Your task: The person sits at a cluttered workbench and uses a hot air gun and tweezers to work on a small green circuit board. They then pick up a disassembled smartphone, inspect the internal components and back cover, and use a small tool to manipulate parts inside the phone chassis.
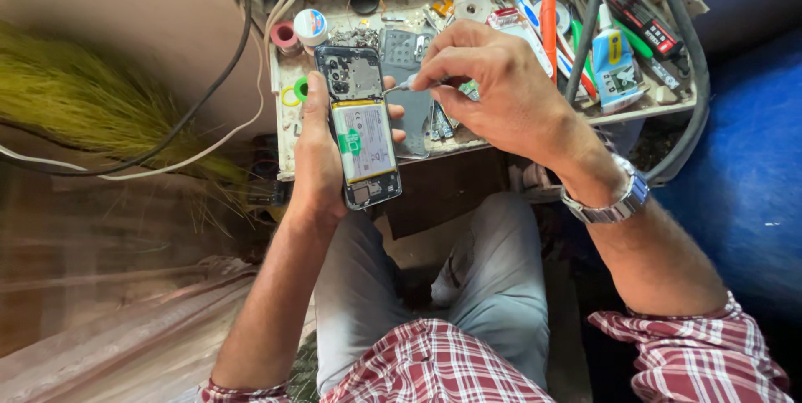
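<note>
Black and opened at the back, the phone lay in our left hand, whose fingers curled around its far edge, with the thumb along the near one. Our right hand pinched a thin tool between closed fingers just beside the phone's upper right corner, above the cluttered bench's front edge.
</note>
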